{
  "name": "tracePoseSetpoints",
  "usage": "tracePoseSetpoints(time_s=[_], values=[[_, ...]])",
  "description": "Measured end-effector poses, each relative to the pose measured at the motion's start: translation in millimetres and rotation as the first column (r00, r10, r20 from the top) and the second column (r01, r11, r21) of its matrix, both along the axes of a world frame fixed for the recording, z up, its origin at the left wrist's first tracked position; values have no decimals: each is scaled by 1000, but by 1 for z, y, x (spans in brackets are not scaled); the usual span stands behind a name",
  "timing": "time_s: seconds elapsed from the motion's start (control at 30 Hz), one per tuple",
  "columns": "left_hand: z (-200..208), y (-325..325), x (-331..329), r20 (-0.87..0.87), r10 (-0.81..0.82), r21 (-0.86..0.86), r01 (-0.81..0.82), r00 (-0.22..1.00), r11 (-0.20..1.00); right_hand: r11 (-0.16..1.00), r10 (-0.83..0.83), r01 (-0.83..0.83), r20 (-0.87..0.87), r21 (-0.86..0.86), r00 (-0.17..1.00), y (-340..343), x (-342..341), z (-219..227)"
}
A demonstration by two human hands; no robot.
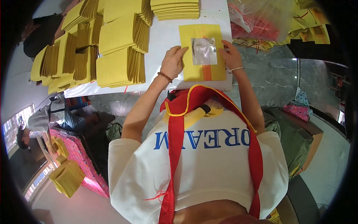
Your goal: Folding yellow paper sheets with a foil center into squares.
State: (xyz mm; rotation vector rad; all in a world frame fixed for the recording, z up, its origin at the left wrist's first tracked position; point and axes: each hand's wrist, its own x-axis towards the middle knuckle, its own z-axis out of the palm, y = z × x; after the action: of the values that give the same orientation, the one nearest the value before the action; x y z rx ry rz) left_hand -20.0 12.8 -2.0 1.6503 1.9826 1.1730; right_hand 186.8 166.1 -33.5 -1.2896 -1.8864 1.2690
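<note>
Beneath both hands, a white tabletop (160, 41). To the left of the left fingers (182, 52), yellow stacks (118, 61) of folded pieces, standing apart from the working place; better to leave this gap free for the elbow and wrist. Farther than the right fingers (228, 45), past the tabletop's side, a transparent plastic bag (261, 15) with something red inside.

Between the hands, a yellow sheet (192, 72), lying flat on the tabletop. At its left edge, the left hand (174, 61); at its right edge, the right hand (232, 59). Between the left and right fingers, on the sheet, a clear plastic piece (204, 52), shiny and a little wrinkled. Running out from it, both farther than the fingers and nearer to the body, a narrow orange strip (207, 72).

Left fingers curled, with the thumb reaching over the sheet's edge; right fingers partly bent and slightly spread, near the plastic piece. Cannot tell whether pinching the sheet or only resting on it.

Seemingly in hand: positioning the plastic piece. Hold the sheet lightly with the left fingers, compare the plastic's sides with the sheet's edges, then smooth softly from the middle outward, without dragging the strip sideways.
</note>
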Motion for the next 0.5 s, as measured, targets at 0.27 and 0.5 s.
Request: tracePoseSetpoints(time_s=[0.27, 0.5], values=[[5, 8, -10, -329, -133, -74, 115, 935, 991, 876, -56, -67, -238, -478, 970, 3, -10, 8], [2, 9, -19, -587, -345, -96, 359, 733, 928, 851, -34, -87, -219, -518, 975, 0, -7, 18]])
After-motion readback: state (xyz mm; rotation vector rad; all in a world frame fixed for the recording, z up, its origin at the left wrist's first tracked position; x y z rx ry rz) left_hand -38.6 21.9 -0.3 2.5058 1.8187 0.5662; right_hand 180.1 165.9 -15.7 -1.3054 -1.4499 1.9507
